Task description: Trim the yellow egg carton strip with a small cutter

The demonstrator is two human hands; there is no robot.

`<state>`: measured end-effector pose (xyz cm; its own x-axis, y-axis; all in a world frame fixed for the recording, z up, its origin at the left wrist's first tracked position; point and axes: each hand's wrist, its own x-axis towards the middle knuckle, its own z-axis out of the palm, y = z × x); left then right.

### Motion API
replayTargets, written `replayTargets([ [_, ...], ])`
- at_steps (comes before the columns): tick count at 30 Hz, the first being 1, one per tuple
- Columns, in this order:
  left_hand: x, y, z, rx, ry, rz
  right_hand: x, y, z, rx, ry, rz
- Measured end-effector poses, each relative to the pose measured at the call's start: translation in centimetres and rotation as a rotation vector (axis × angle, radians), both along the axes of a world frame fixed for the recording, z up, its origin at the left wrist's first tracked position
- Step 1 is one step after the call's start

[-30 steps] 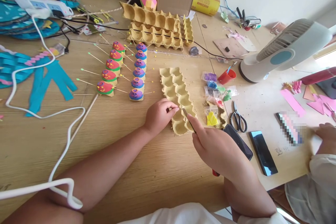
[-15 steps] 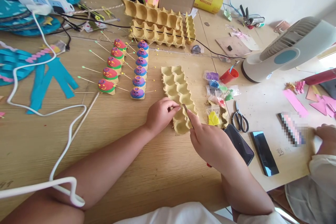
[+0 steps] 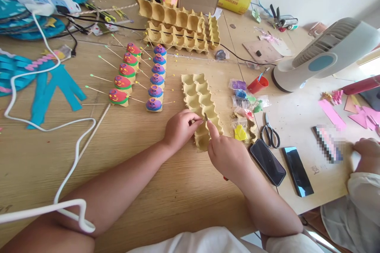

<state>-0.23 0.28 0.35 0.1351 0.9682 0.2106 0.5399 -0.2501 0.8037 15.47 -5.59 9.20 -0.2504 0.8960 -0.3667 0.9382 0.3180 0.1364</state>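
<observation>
In the head view, a two-row egg carton [image 3: 194, 99] lies on the wooden table [image 3: 166, 205] in front of the person, its hollows facing up and its length running away from the body. The left hand [image 3: 180, 129] is at the carton's near left part, thumb and forefinger drawn together in a pinch on its edge, the other fingers curled under. The right hand [image 3: 228, 152] is closed around a small knife [image 3: 206, 117], the forefinger stretched along it; the blade's tip is at the carton, just beside the left fingertips, and a red bit of the tool shows below the palm. Whether the blade is through the cardboard cannot be told.

To the left stand a red-and-green caterpillar [image 3: 122, 83] and a purple-and-blue caterpillar [image 3: 156, 91], both with thin sticks poking out. Behind them are more carton pieces [image 3: 175, 35]. On the right, near the carton, lie small bags of coloured material [image 3: 240, 132], with a red cup [image 3: 257, 85], scissors [image 3: 269, 133] and two phones [image 3: 267, 162] beyond. A white fan [image 3: 326, 57] stands farther off, and another person's hand [image 3: 368, 148] rests at the right edge
</observation>
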Motion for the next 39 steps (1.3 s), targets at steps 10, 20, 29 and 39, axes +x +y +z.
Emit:
replayTargets([
  [10,0.1,0.0,-0.1,0.003,-0.01,-0.002,0.0,0.5,0.2,-0.046,0.05,-0.047],
  [20,0.1,-0.1,0.1,-0.007,0.003,-0.003,-0.1,0.5,0.6,-0.062,0.027,-0.034],
  [29,0.1,-0.1,0.0,0.004,0.003,-0.007,0.0,0.4,0.5,-0.058,0.025,-0.034],
  [39,0.0,0.1,-0.1,0.0,-0.037,-0.004,0.1,0.8,0.3,-0.058,0.067,-0.044],
])
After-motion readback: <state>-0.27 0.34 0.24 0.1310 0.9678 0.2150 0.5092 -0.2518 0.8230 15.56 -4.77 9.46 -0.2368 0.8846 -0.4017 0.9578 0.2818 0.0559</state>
